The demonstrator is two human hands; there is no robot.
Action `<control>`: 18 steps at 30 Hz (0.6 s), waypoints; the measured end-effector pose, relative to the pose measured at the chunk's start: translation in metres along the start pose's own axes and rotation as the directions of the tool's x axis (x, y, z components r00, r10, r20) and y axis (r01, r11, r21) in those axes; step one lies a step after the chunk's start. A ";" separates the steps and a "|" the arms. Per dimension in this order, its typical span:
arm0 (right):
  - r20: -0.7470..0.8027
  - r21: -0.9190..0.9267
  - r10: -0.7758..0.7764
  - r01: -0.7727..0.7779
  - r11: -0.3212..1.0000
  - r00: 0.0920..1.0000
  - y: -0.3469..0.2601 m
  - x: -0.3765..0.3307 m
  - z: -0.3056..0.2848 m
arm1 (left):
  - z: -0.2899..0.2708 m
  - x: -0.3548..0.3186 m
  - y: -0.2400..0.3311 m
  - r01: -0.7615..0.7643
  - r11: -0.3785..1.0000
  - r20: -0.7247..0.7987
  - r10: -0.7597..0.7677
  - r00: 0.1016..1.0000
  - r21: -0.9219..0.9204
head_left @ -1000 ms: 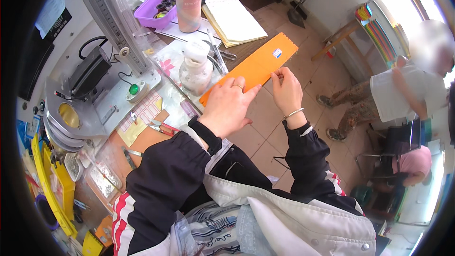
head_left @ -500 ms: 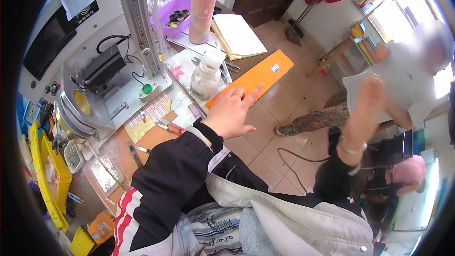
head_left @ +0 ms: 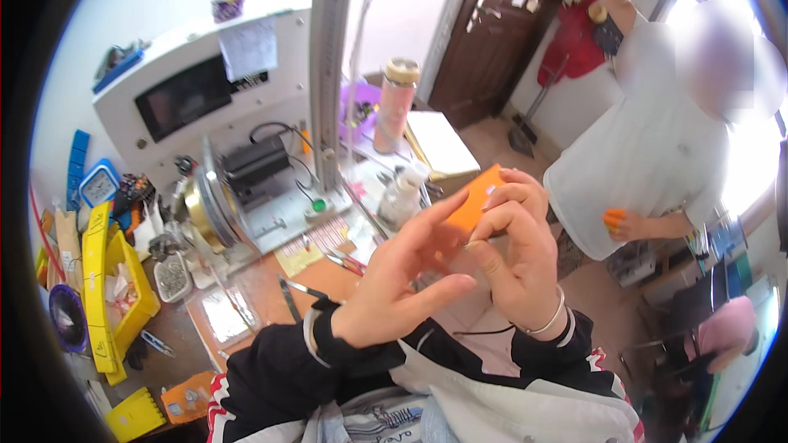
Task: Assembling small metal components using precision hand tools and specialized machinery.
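My left hand is raised in front of my chest, its fingers and thumb apart and nothing gripped in them. Close to its right, my right hand has its thumb and forefinger pinched together. Whatever lies in that pinch is too small to make out. Behind both hands shows a flat orange strip, partly covered by my fingers. A clear bottle with a white top stands on the bench just beyond my left hand.
At the left is a machine with a round metal drum and a tall upright rail. A pink flask and notebook stand behind. Pliers and a yellow bin are nearby. A person stands at the right.
My left hand has come off the orange strip and up. My right hand has swung in from the far right beside it. The person at the right appears nearer, one arm raised.
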State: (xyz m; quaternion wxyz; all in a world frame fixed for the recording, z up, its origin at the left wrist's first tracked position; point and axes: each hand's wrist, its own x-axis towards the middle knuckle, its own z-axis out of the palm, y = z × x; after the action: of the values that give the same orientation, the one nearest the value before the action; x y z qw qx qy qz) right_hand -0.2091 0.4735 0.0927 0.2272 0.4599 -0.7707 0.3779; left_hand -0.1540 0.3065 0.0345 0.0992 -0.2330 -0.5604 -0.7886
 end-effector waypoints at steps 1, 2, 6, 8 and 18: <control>-0.015 0.030 -0.042 0.042 0.999 0.999 -0.006 0.009 0.006 | -0.004 -0.009 0.012 -0.031 0.999 0.000 0.031 1.000 0.026; -0.035 0.017 -0.078 0.078 0.997 0.996 -0.010 0.019 0.006 | -0.009 -0.014 0.022 0.060 0.996 -0.039 -0.057 0.998 0.064; -0.027 0.376 -0.049 0.055 0.925 0.998 -0.024 0.076 0.004 | -0.018 -0.041 0.043 0.089 0.981 -0.227 -0.048 0.973 0.175; -0.091 0.538 -0.046 0.088 0.838 0.995 -0.023 0.112 0.005 | -0.022 -0.049 0.048 0.066 0.973 -0.257 -0.006 0.966 0.223; -0.383 0.418 -0.032 0.204 0.885 0.923 -0.041 0.300 -0.008 | -0.053 -0.092 0.061 0.183 0.973 -0.327 -0.129 0.936 0.139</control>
State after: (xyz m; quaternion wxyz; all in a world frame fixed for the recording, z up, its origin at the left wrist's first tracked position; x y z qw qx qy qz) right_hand -0.3148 0.3069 0.3223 0.2768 0.4681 -0.5765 0.6099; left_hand -0.0620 0.2260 0.0281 0.1436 -0.0495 -0.6182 -0.7712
